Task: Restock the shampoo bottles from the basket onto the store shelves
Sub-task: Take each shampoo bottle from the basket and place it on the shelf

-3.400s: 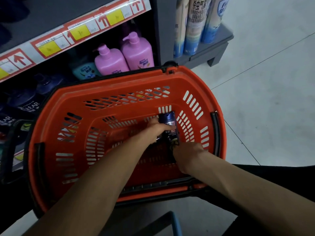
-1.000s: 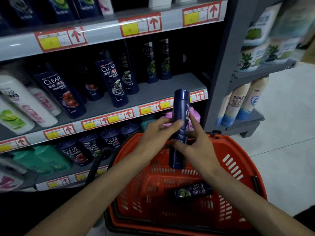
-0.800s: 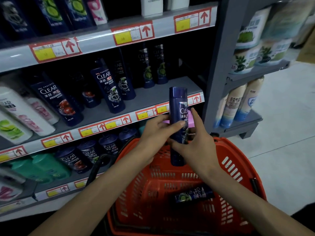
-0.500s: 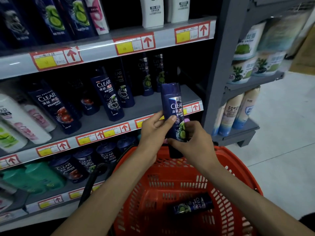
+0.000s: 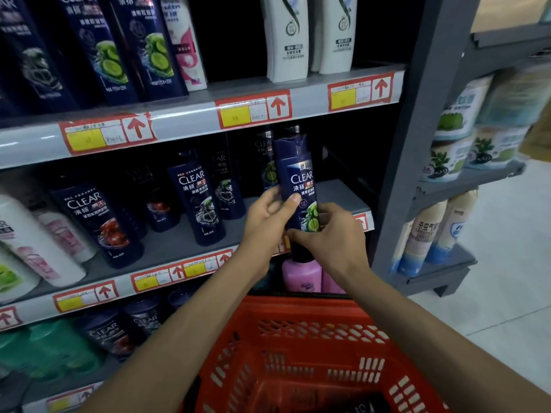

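Note:
A dark blue CLEAR shampoo bottle (image 5: 296, 180) with a green lime label stands upright in both my hands, in front of the right end of the middle shelf (image 5: 167, 248). My left hand (image 5: 268, 219) grips its left side with the thumb across the label. My right hand (image 5: 331, 236) holds its lower end, cap down. The red basket (image 5: 298, 353) sits below my forearms; its inside is mostly out of frame.
Several dark CLEAR bottles (image 5: 196, 201) stand on the middle shelf, white bottles (image 5: 287, 37) on the top shelf. Pink pump bottles (image 5: 301, 275) sit on the lower shelf behind the basket. A grey upright post (image 5: 411, 144) borders the shelf's right side.
Both hands took the bottle out of the basket, turned its label toward me and raised it up to the middle shelf. The view tilted upward.

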### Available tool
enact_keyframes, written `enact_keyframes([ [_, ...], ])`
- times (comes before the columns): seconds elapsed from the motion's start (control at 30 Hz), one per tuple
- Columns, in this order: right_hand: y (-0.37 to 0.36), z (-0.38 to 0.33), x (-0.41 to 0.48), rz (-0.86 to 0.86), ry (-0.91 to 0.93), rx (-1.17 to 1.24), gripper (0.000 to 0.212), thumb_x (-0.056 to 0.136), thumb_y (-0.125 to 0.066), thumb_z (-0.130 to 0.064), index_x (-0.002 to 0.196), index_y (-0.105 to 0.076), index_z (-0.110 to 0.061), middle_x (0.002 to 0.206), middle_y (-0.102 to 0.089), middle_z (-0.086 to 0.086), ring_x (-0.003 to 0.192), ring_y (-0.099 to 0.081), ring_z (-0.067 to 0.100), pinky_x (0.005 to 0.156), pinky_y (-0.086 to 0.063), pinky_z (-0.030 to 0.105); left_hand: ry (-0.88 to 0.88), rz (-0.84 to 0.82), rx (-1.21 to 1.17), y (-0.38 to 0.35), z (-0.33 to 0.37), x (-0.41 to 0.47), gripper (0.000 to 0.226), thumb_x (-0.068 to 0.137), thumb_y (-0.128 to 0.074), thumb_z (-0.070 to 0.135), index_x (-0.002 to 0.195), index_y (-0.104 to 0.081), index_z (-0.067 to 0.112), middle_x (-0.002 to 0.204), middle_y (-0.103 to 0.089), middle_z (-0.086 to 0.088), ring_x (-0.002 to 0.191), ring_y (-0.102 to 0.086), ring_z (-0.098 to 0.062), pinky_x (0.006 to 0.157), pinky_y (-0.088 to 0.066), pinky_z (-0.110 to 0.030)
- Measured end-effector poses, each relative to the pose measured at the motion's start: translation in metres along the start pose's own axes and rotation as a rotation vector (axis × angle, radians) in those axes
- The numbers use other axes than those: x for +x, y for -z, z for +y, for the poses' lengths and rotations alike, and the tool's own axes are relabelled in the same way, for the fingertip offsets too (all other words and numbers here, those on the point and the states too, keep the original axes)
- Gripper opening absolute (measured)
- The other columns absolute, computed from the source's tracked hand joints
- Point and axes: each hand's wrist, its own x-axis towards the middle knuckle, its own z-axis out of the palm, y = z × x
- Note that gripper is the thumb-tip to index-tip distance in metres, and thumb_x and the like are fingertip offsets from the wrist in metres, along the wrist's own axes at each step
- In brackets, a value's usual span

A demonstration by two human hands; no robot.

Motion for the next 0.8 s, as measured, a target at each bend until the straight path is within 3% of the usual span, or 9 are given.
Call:
enact_keyframes([
  [0.1,-0.007,-0.006,0.021,0.012,0.028,0.023,0.047,0.065,-0.087,-0.045,0.105,-0.073,-0.024,0.082,-0.076,-0.010,0.078,-0.071,0.007,0.074,-0.059,0.035,-0.025,0.041,-0.035,0.002,0.005,0.018,0.033,0.100,-0.067,0.016,0.131,-0.059,0.008,0.115,-0.078,-0.007,0.106,-0.075,-0.025,0.092,-0.061,-0.039],
  [0.2,-0.016,-0.012,0.038,0.025,0.053,0.075,0.043,0.067,-0.086,-0.039,0.106,-0.074,-0.025,0.084,-0.075,-0.011,0.080,-0.071,0.006,0.077,-0.059,0.034,-0.059,0.078,-0.007,0.005,0.008,0.035,0.033,0.097,-0.071,0.021,0.126,-0.057,0.011,0.114,-0.078,-0.005,0.106,-0.075,-0.022,0.099,-0.058,-0.045],
  [0.47,-0.079,-0.013,0.070,0.097,0.089,0.200,0.039,0.076,-0.073,-0.036,0.113,-0.067,-0.029,0.091,-0.073,-0.010,0.084,-0.070,0.013,0.077,-0.058,0.040,-0.111,0.249,0.079,0.028,-0.018,0.065,0.036,0.095,-0.074,0.019,0.130,-0.066,0.022,0.103,-0.080,0.000,0.097,-0.077,-0.015,0.097,-0.059,-0.048],
  [0.57,-0.092,-0.013,0.087,0.109,0.065,0.215,0.046,0.081,-0.071,-0.031,0.126,-0.065,-0.022,0.103,-0.074,-0.004,0.094,-0.069,0.014,0.082,-0.058,0.035,-0.090,0.278,0.086,0.029,-0.024,0.079,0.052,0.094,-0.076,0.021,0.142,-0.059,0.023,0.108,-0.078,0.001,0.102,-0.074,-0.013,0.101,-0.057,-0.047],
  [0.67,-0.104,-0.006,0.099,0.102,0.028,0.211,0.055,0.079,-0.066,-0.044,0.129,-0.063,-0.020,0.103,-0.075,-0.004,0.095,-0.071,0.014,0.079,-0.058,0.031,-0.037,0.299,0.035,0.031,-0.029,0.090,0.065,0.088,-0.081,0.024,0.147,-0.055,0.021,0.120,-0.074,0.000,0.113,-0.069,-0.015,0.107,-0.053,-0.045],
  [0.8,-0.108,0.005,0.103,0.107,0.018,0.197,0.055,0.081,-0.072,-0.040,0.132,-0.062,-0.023,0.107,-0.074,-0.005,0.101,-0.069,0.013,0.087,-0.057,0.033,-0.021,0.276,-0.050,0.031,-0.035,0.093,0.062,0.086,-0.084,0.021,0.143,-0.059,0.018,0.126,-0.073,-0.002,0.114,-0.070,-0.013,0.108,-0.053,-0.042],
])
